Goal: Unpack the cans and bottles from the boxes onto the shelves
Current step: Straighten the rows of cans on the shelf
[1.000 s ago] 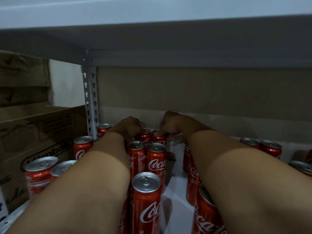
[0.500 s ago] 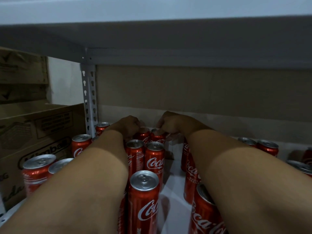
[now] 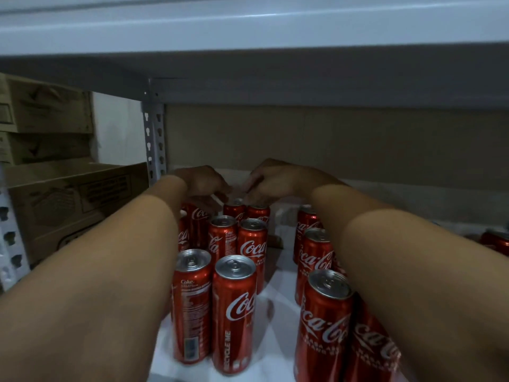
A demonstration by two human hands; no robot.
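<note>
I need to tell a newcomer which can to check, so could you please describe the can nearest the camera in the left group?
On the white shelf, red cans stand in two groups split by a bare strip. In the left group's front pair, it is the right-hand can. Unlike its neighbour, which shows small print, it shows the big white logo and "RECYCLE ME" up its side.

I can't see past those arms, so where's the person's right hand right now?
In the head view, the right hand is deep at the back of the shelf, centre, over the rearmost cans, close beside the left hand.
</note>
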